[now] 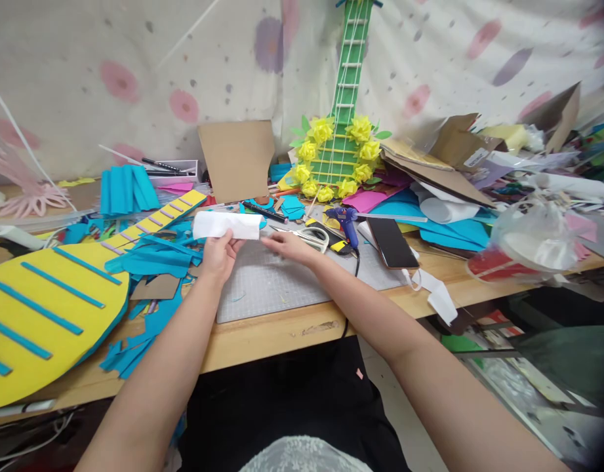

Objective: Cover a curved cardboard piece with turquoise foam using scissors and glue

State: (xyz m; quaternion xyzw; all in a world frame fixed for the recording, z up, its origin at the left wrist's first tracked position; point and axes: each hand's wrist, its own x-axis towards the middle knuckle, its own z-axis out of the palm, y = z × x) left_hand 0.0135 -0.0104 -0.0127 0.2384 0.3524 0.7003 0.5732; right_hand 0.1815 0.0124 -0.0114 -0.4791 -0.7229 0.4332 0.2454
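Note:
A folded piece of white paper (226, 225) is raised above the grey cutting mat (282, 288). My left hand (221, 254) grips its lower edge between thumb and fingers. Just off the paper's right end is my right hand (288, 248), palm down with fingers stretched out; whether its fingertips touch the paper's corner is hard to tell. White-handled scissors (315, 238) lie right behind that hand. A blue glue gun (348, 226) rests to the right of the scissors, its black cord running over the table edge.
A yellow guitar-shaped craft (50, 308) with blue strips and blue paper scraps (154, 259) crowd the left. Behind stand a green one with yellow flowers (348, 151) and a cardboard piece (237, 160). A phone (392, 242), a bagged red cup (501, 262) and piled paper lie rightward.

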